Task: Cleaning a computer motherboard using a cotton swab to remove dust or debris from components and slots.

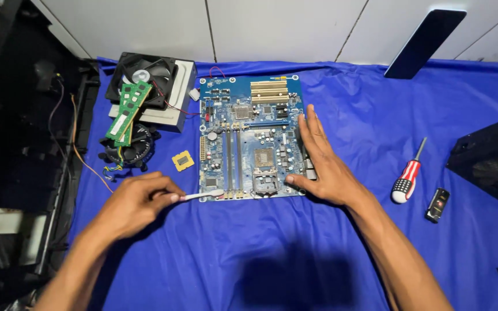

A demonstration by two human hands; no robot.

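So my right hand (325,167) lies flat, open, steadying the motherboard (252,136); my left hand (136,203) pinches a white brush (202,196) at its near-left corner.

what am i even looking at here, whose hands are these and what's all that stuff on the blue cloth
This is one picture from a camera worn on a person's head, looking down at their own two bare hands. On the blue cloth lies a blue computer circuit board. The left hand holds a small white brush at the board's lower left corner. The right hand lies flat on the board's right edge. Nearby: green memory sticks on a black fan, a small square chip, and a screwdriver.
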